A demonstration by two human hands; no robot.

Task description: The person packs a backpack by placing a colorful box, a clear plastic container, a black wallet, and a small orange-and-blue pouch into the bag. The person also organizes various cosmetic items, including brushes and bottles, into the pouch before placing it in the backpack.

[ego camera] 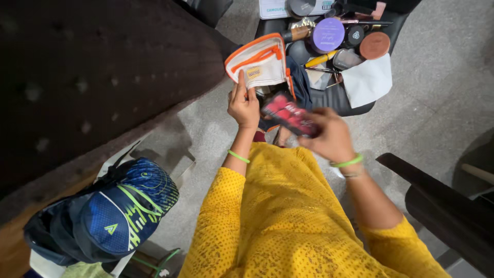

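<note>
The left hand (243,105) had a closed grip on the open flap of a white pouch with orange trim (260,62), thumb lying flat against the fabric and holding it upright. The right hand (329,136), its grip pinched shut on a flat black packet with red and pink markings (289,114), held that packet just below and to the right of the pouch's mouth; motion blur hid the fingertips. The packet was touching neither the pouch's flap nor anything beyond it. Both wrists wore green bands, and the sleeves were of yellow patterned cloth (278,216).

Beyond the pouch, a dark seat (339,100) served as a table for a crowd of cosmetics: a round purple-lidded jar (328,34), a brown-lidded jar (374,45), a yellow pen-like tube (320,59) and a white sheet of paper (368,80). Well to the lower left of the pouch, a blue and neon-green backpack (105,213) lay on the grey floor (442,92).

By the look of it, the step in hand was passing the packet at the pouch's opening. The next move would call for keeping the flap held wide and the packet angled edge-on to the gap.
</note>
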